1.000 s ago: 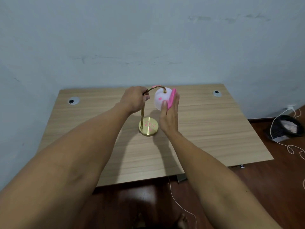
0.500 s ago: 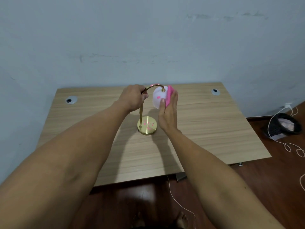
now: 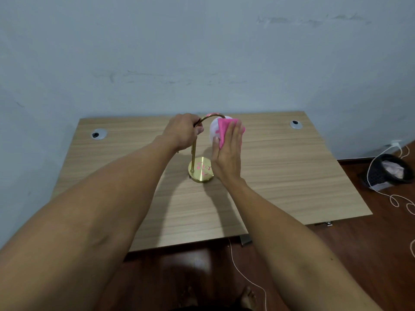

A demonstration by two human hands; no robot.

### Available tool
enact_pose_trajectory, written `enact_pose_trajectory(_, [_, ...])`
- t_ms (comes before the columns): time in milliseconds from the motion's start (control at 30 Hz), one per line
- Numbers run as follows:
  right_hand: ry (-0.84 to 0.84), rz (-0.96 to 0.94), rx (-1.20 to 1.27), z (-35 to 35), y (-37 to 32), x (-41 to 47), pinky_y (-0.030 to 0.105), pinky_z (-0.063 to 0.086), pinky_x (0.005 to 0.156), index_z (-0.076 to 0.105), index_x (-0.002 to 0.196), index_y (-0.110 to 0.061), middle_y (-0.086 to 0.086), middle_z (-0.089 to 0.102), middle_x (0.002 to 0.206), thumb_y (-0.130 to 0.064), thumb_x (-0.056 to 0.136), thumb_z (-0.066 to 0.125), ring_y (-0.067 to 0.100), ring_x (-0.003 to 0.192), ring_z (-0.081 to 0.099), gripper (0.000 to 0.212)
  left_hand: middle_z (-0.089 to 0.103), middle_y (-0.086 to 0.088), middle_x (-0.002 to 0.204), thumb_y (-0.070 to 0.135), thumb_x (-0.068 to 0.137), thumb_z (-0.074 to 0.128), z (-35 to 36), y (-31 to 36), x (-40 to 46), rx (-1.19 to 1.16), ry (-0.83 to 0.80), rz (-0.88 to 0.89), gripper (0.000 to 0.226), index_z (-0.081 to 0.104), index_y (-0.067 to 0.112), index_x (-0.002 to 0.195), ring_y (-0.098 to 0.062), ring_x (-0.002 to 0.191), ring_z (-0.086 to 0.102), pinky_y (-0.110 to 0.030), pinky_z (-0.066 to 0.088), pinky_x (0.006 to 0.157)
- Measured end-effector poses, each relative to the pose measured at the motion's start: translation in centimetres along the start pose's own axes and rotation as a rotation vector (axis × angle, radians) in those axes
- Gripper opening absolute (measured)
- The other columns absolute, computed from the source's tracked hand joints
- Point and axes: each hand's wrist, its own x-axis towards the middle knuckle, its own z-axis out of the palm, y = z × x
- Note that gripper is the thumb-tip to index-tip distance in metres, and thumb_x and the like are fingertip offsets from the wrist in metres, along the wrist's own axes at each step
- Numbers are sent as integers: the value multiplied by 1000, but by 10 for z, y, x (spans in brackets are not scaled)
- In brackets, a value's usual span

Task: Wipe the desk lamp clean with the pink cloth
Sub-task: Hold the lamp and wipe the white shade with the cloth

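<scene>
A small desk lamp stands near the middle of the wooden desk [image 3: 280, 176]. It has a round gold base [image 3: 200, 172] with pink marks, a thin gold stem curving over the top, and a white shade [image 3: 213, 129]. My left hand [image 3: 183, 131] grips the curved stem near its top. My right hand [image 3: 228, 151] presses the pink cloth [image 3: 223, 131] flat against the near right side of the shade, fingers spread over it. Most of the shade is hidden behind the cloth and hand.
Two round cable grommets sit at the desk's back corners, one on the left [image 3: 98, 134] and one on the right [image 3: 295, 124]. A black mesh bin [image 3: 388, 171] and white cables [image 3: 395, 198] lie on the dark floor to the right. A blue wall rises right behind the desk.
The pink cloth now lies broader across the front of the shade; before, only its edge showed at the shade's right side. My right hand has shifted over it. The left hand keeps its grip.
</scene>
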Motion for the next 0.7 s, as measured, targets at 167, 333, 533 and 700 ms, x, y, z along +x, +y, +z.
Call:
enact_pose_trajectory(167, [-79,-256,-391,-1,13,-9,54,10,127,10,158,6,25,6,168,-31,107,36,42,156,0,68,61,-2,72,27,92,61,0,0,0,-2,2,3,14,63,21,79,-30,80,60,-32,40,66])
enact_pose_trajectory(333, [-134,-307,-384,-9,24,-19,56,11,127,16,157,8,25,11,167,-19,101,53,43,156,5,73,63,-4,77,25,92,61,-1,1,0,1,-1,14,13,67,16,86,-31,84,62,-39,50,75])
enact_pose_trajectory(533, [-153,-406,-567,-6,15,-11,58,15,126,18,156,9,27,15,166,-8,95,49,48,154,9,71,62,-2,75,24,91,62,-2,0,-1,7,2,32,12,68,16,85,-31,84,62,-38,50,75])
enact_pose_trajectory(700, [-247,-525,-590,-27,30,-8,56,21,125,18,158,4,22,15,167,-6,97,28,41,156,11,63,62,-1,77,23,92,62,-3,0,-1,8,-7,37,12,68,14,87,-30,85,62,-37,50,78])
